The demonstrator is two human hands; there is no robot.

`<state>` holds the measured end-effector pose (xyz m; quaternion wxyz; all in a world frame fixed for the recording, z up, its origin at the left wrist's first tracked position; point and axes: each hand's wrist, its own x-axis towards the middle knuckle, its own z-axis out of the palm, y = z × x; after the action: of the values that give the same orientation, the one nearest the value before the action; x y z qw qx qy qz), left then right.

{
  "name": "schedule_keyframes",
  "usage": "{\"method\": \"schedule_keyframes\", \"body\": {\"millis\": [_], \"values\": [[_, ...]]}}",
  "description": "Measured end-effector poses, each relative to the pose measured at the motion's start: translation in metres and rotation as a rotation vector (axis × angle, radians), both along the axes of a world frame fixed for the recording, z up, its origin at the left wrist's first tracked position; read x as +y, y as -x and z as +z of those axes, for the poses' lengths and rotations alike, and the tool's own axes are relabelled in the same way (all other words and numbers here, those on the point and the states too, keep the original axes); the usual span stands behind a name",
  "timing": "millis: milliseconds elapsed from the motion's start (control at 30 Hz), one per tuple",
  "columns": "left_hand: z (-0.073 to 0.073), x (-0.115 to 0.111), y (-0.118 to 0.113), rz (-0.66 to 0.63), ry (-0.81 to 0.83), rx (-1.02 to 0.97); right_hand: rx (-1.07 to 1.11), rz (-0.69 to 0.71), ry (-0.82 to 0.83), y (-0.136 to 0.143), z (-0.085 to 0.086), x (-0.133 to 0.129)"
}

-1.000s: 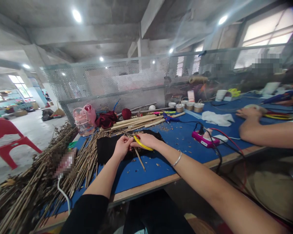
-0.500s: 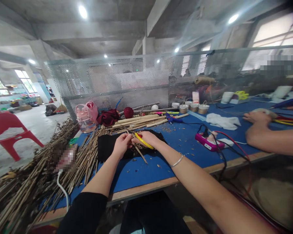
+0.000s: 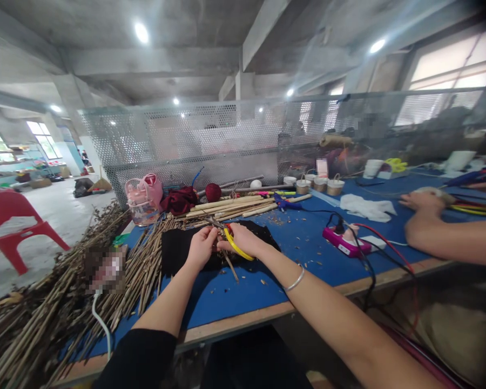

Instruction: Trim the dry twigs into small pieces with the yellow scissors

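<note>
My right hand [image 3: 243, 241] is closed around yellow-handled scissors [image 3: 235, 244], whose blades reach up and left past my fingers. A thin dry twig [image 3: 230, 266] slants down toward me between my hands. Its upper part is pinched by my left hand [image 3: 202, 246]. Both hands are close together over a black cloth [image 3: 174, 249] on the blue tabletop [image 3: 243, 297]. My fingers partly hide where the blades and twig meet.
Dry sticks [image 3: 146, 265] lie in a heap on the left. Peeled sticks [image 3: 230, 208], a dark red yarn ball [image 3: 213, 192] and a blue glue gun [image 3: 285, 203] lie behind my hands. A purple power strip [image 3: 346, 242] sits to the right, near another person's arm [image 3: 449, 235].
The view has shifted slightly. The twig's lower end now points more steeply toward me and its tip sits a little further left. Both hands keep their hold.
</note>
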<state>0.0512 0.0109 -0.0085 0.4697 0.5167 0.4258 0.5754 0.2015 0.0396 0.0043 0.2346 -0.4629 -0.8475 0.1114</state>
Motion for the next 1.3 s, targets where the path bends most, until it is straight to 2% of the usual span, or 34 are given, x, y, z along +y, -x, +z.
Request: {"method": "schedule_keyframes", "body": {"millis": [267, 867, 1100, 1300], "values": [[-0.002, 0.002, 0.003, -0.012, -0.083, 0.007, -0.006, -0.09, 0.026, 0.01, -0.006, -0.003], [-0.009, 0.008, 0.005, 0.037, 0.04, 0.004, 0.053, -0.084, 0.103, 0.007, -0.016, 0.008], [-0.008, 0.009, 0.004, 0.035, 0.005, -0.036, -0.105, -0.182, -0.035, 0.005, -0.008, 0.001], [-0.008, 0.009, 0.005, 0.001, 0.022, -0.036, -0.064, -0.104, -0.028, 0.005, -0.006, -0.002]]}}
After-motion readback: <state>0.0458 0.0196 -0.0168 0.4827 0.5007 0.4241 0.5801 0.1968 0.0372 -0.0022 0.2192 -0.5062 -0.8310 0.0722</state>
